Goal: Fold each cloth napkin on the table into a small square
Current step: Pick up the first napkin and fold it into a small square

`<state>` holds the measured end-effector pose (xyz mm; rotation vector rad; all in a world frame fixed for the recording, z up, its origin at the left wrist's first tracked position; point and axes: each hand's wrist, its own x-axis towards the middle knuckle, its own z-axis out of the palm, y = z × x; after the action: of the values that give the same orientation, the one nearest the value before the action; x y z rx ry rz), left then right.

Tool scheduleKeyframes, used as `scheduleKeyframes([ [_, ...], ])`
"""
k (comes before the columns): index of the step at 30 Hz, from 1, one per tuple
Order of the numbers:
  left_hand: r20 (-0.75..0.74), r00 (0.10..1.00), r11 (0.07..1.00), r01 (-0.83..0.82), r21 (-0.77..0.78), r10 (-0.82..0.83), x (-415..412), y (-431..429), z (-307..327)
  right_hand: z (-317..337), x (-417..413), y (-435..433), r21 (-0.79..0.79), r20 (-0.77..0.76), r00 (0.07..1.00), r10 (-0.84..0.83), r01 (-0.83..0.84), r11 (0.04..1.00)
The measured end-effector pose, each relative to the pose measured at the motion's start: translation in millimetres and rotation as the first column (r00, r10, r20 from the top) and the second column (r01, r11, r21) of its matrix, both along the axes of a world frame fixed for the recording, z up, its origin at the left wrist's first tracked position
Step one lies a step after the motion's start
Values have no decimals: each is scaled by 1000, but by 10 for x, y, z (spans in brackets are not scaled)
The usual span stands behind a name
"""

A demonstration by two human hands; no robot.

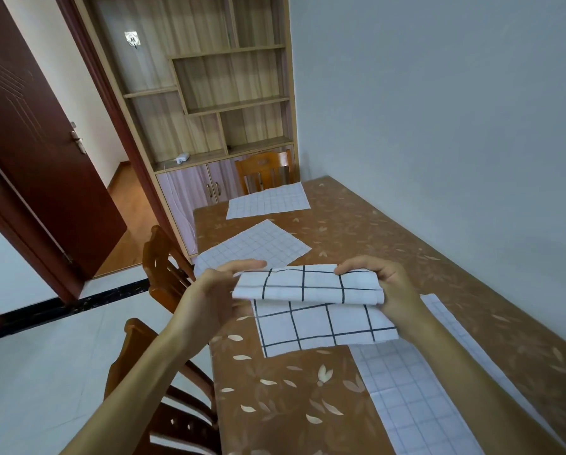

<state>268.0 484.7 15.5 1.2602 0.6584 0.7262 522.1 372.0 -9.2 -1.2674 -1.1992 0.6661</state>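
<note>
I am mid-fold: my left hand (219,290) and right hand (386,285), fingers clamped, pinch the bold-checked napkin (311,318) by its ends over the table's (291,405) near middle. Next, I judge, the edges need aligning before I lay it down.

Nothing legible anywhere at the moment: no words, no numbers, no brand. The napkin (308,287) shows only dark grid lines, the table (291,405) only a leaf print, and the small plaque (132,39) on the cabinet (209,93) is too tiny to read.
</note>
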Motion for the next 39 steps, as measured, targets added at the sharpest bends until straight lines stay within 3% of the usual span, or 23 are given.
scheduleKeyframes([
  [2,-47,999,1000,-25,-9,25,19,-20,-3,17,-10,1,-45,-31,1000,3,-4,999],
  [5,-120,991,982,-33,187,56,21,-32,-47,70,-48,-1,-74,-58,997,45,-49,996],
  [8,-92,994,967,-42,251,67,9,-48,-63,33,-37,31,-119,-147,988,56,-74,990],
  [11,-115,985,933,-78,350,126,13,-29,-88,-41,-36,69,-185,-94,995,28,-45,982],
  [15,-174,953,866,-138,481,249,9,41,-191,-24,-50,47,-182,-432,893,125,-222,958],
  [17,-185,941,842,-151,517,282,28,43,-197,-23,-48,31,-191,-402,901,164,-257,947],
  [22,-226,936,818,-100,567,271,61,-2,-183,-48,-78,19,-250,-222,973,63,-119,961],
  [27,-374,927,866,202,458,-19,11,9,-108,-24,-102,23,-221,-208,978,22,-69,973],
  [31,-526,847,824,350,446,-74,84,-79,-163,60,-167,39,-175,-128,991,25,-47,983],
  [37,-429,903,838,229,495,7,237,-180,-201,124,-295,116,-135,-16,1000,-21,19,991],
  [39,-333,942,865,125,486,51,265,-183,-187,91,-282,119,-163,-134,990,31,-53,985],
])
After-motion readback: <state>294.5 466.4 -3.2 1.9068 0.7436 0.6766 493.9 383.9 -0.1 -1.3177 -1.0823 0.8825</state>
